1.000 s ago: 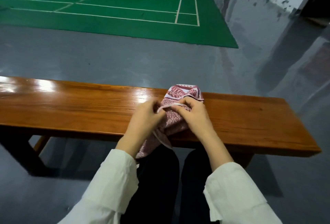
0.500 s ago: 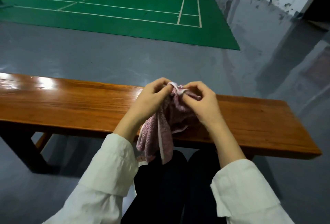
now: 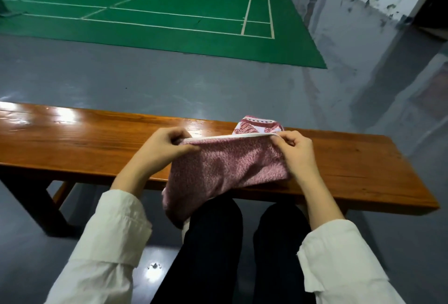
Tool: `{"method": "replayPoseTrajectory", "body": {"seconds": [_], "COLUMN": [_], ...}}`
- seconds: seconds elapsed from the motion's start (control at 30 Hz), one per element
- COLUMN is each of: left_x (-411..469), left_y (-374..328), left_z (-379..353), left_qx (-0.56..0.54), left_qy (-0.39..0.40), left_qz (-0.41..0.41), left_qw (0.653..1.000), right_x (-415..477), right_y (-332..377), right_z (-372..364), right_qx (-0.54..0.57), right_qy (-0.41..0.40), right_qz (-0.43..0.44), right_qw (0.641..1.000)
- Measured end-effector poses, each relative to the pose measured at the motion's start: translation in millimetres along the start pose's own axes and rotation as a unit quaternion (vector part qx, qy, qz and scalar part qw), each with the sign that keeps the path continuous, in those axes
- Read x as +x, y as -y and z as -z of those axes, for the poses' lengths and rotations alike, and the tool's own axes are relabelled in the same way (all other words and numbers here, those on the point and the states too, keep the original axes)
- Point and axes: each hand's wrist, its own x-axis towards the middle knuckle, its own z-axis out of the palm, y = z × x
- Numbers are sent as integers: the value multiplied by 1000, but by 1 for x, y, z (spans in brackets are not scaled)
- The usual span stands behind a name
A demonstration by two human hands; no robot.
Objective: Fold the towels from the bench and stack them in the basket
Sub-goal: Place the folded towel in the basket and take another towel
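Both hands pinch the pink towel (image 3: 228, 170) by its white-bound top edge in the head view: the left hand (image 3: 164, 148) at one corner, the right hand (image 3: 294, 152) at the other. The edge is taut between them above the bench (image 3: 84, 143), and the rest drapes off the near side toward the lap. To fold cleanly, I judge the corners should be held level and the hanging slack smoothed flat first. No basket shows.

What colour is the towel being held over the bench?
The towel is mottled pink, white-edged, red-and-white patterned at its far end; head view.
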Motion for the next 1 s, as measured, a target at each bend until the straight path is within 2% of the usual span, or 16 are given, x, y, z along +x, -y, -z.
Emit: {"method": "replayPoseTrajectory", "body": {"seconds": [0.2,0.33,0.43,0.5,0.53,0.6,0.67,0.73,0.9,1.0], "left_x": [-7,-14,-15,-15,-15,-16,-15,-12,-5,-3], "left_y": [34,44,30,8,-5,-35,-50,-49,-28,-30], "left_z": [17,19,4,-12,-22,-41,-56,-60,-44,-41], "left_qx": [18,-3,-35,-70,-114,-167,-125,-39,59,128], "left_qy": [1,-66,-129,-170,-173,-112,-11,20,-40,-108], "left_qz": [45,55,35,38,32,-11,-45,-72,-68,-37], "left_qw": [999,996,990,982,978,980,991,996,995,985], "right_x": [-4,-10,-14,-19,-23,-28,-31,-30,-22,-19], "right_y": [-9,-11,-3,10,17,31,41,41,32,30], "right_z": [-1,-9,-18,-28,-34,-47,-51,-44,-13,-4], "right_qx": [9,44,67,80,83,93,111,95,-17,-66], "right_qy": [-54,-64,-15,62,106,173,199,196,220,192], "right_qz": [-44,-37,-31,-5,10,35,40,37,6,20], "right_qw": [998,996,997,995,991,980,973,975,975,979]}}
